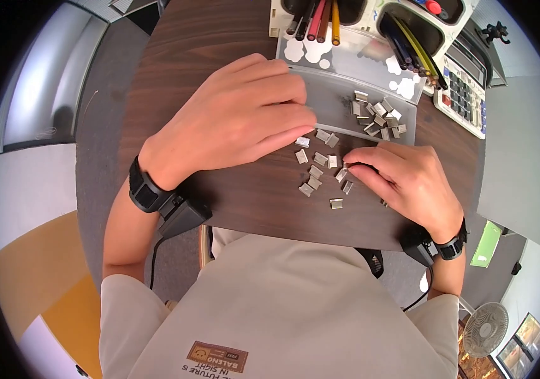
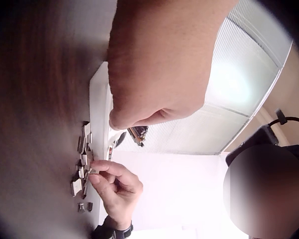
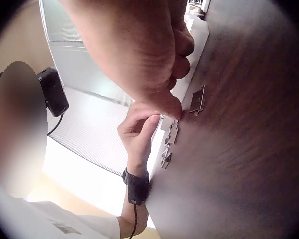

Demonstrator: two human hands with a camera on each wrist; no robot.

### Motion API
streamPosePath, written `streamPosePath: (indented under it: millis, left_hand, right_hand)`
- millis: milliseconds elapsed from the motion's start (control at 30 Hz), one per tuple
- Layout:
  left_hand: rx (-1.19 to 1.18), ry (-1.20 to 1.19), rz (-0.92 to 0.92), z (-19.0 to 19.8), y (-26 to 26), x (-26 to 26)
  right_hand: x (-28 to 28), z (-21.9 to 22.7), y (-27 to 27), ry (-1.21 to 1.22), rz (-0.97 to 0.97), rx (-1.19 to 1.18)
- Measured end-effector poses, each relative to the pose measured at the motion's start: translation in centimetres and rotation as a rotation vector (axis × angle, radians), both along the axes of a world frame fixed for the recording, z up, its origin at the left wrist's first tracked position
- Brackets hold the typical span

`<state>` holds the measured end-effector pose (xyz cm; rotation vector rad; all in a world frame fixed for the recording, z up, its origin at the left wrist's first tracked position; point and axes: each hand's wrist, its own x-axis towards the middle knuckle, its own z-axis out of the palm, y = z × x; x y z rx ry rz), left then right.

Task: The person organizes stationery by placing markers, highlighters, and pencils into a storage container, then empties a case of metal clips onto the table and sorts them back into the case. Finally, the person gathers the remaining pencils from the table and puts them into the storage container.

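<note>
On the brown table lies a loose group of small silver metal clips (image 1: pixel 316 171). My right hand (image 1: pixel 415 180) reaches in from the right and pinches a metal clip (image 1: pixel 342 174) between thumb and index finger. My left hand (image 1: pixel 238 110) is over the near left corner of a clear plastic tray (image 1: pixel 323 95), its fingers bent and the thumb and index tips close together. Those tips hide what lies between them, so I cannot tell whether it holds a clip. More metal clips (image 1: pixel 380 115) lie heaped at the right end of the tray.
Behind the tray stands a white organizer (image 1: pixel 371 20) with pencils (image 1: pixel 325 19) jutting out towards me. A calculator (image 1: pixel 462 95) lies at the back right. The table's near edge (image 1: pixel 295 235) runs close to my body. Both wrists wear black camera straps with cables.
</note>
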<state>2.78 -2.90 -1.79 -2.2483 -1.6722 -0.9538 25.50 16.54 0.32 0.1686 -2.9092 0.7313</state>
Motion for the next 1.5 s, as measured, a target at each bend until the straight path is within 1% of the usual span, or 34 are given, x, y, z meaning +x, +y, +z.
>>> streamPosePath:
  millis: [167,233,267,333,367,433,467,600,667,867,967,1033,1233,1300,1467,1500]
  left_hand:
    - [-0.006,-0.009,-0.014,-0.1,0.1,0.1]
    - [-0.024,0.001,0.003,0.2,-0.1,0.3]
    - [-0.021,-0.001,0.002,0.2,0.0,0.3]
    - [0.001,0.004,0.007,0.1,-0.2,0.2]
    - [-0.002,0.006,0.015,0.1,-0.3,0.1]
    - [0.004,0.010,-0.002,0.1,-0.4,0.0]
    - [0.003,0.011,-0.003,0.1,-0.5,-0.1]
    - [-0.016,0.008,-0.010,0.3,-0.4,0.1]
    - [-0.023,0.008,-0.003,0.3,-0.4,0.2]
    - [0.006,0.008,0.000,0.0,-0.4,-0.1]
    - [-0.040,-0.020,-0.051,0.2,-0.4,0.1]
    - [-0.111,-0.045,-0.080,0.5,-0.4,0.4]
    - [-0.156,-0.020,-0.048,0.5,-0.8,0.2]
    - [-0.171,-0.020,-0.059,0.6,-0.8,0.2]
    - [-0.202,-0.026,-0.087,0.7,-0.9,0.4]
    - [-0.197,-0.066,-0.100,0.6,-0.8,0.4]
  right_hand:
    - [0.2,0.2,-0.1,-0.005,-0.021,-0.031]
    - [0.2,0.3,-0.1,0.068,-0.046,-0.049]
    - [0.2,0.7,-0.1,0.066,-0.047,-0.047]
    - [0.2,1.5,-0.3,0.138,-0.242,-0.056]
    - [0.1,1.4,-0.2,0.140,-0.234,-0.060]
    - [0.4,1.1,0.1,0.207,-0.416,-0.080]
    - [0.3,0.8,0.1,0.229,-0.439,-0.104]
    - [0.3,1.0,0.1,0.256,-0.447,-0.095]
    - [0.3,1.0,0.1,0.240,-0.439,-0.127]
    - [0.2,1.1,0.1,0.203,-0.403,-0.102]
    - [0.3,1.2,0.2,0.218,-0.398,-0.107]
    - [0.3,1.1,0.4,0.222,-0.397,-0.108]
    - [0.2,1.2,0.0,0.200,-0.398,-0.107]
    - [0.2,1.2,-0.1,0.196,-0.414,-0.118]
    - [0.2,1.2,0.3,0.212,-0.373,-0.157]
    - [0.2,1.1,0.3,0.216,-0.370,-0.156]
